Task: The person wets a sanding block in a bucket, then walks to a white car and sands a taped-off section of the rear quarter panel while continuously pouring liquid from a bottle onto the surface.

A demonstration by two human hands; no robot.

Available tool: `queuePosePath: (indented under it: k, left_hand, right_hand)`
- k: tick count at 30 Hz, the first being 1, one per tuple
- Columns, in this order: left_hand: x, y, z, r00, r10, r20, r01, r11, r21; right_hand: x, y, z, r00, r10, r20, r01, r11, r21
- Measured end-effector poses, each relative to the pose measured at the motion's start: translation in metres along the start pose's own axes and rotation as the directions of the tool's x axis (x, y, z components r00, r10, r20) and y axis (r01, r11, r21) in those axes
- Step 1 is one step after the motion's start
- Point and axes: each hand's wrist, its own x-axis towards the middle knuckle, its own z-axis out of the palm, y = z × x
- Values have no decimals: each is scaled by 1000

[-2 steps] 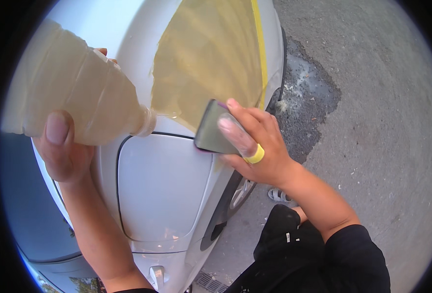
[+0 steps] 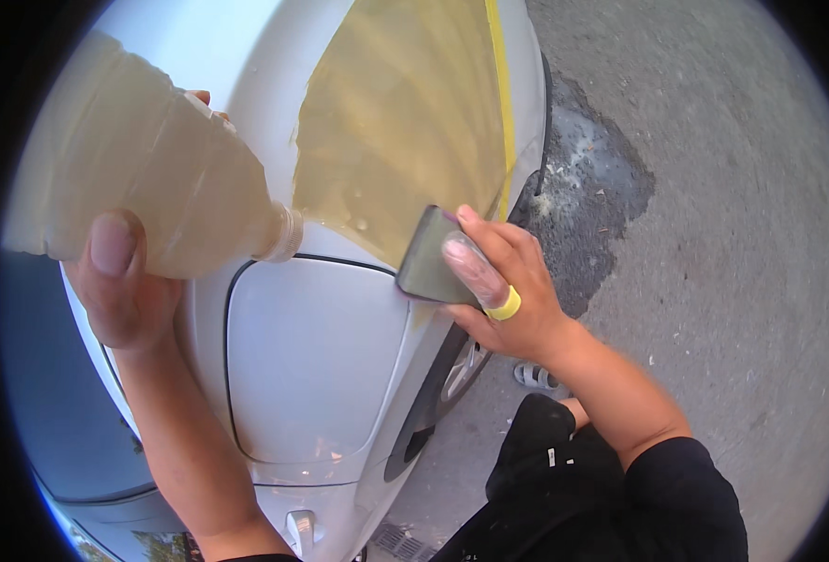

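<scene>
Grey block (image 2: pixel 422 267) at the tan patch's (image 2: pixel 396 112) lower edge!

Right hand (image 2: pixel 527 304) grips it by the fuel flap's (image 2: pixel 311 365) corner; left hand (image 2: pixel 133 295) clasps the tilted bottle (image 2: pixel 176 169). Overpouring could make the block skid, its corner scratching the flap. Contact beneath looks likely but is hidden.

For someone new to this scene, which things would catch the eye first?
A newcomer would probably notice first the large cloudy bottle at upper left, in the left hand, its mouth pointing right. Next comes the broad tan patch at top centre on the white car, with a yellow strip along its right edge. Near the middle, the right hand holds a grey-green block by the patch's lower end.
</scene>
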Motion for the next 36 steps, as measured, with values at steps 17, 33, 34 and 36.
queuePosePath:
  k: [17, 33, 34, 36]
  left_hand:
    - [-1, 0, 5, 999, -37, -37, 37, 999, -7]
    - [-1, -2, 2, 999, -48, -24, 49, 998, 37]
    - [-1, -1, 0, 999, -44, -19, 45, 998, 41]
    - [1, 2, -1, 999, -45, -6, 45, 998, 38]
  right_hand:
    - [2, 2, -1, 999, 30, -37, -29, 999, 13]
    - [-30, -15, 19, 984, 129, -122, -123, 991, 56]
    - [-42, -13, 22, 984, 128, -124, -118, 989, 86]
    - [-49, -7, 22, 983, 110, -145, -96, 990, 100]
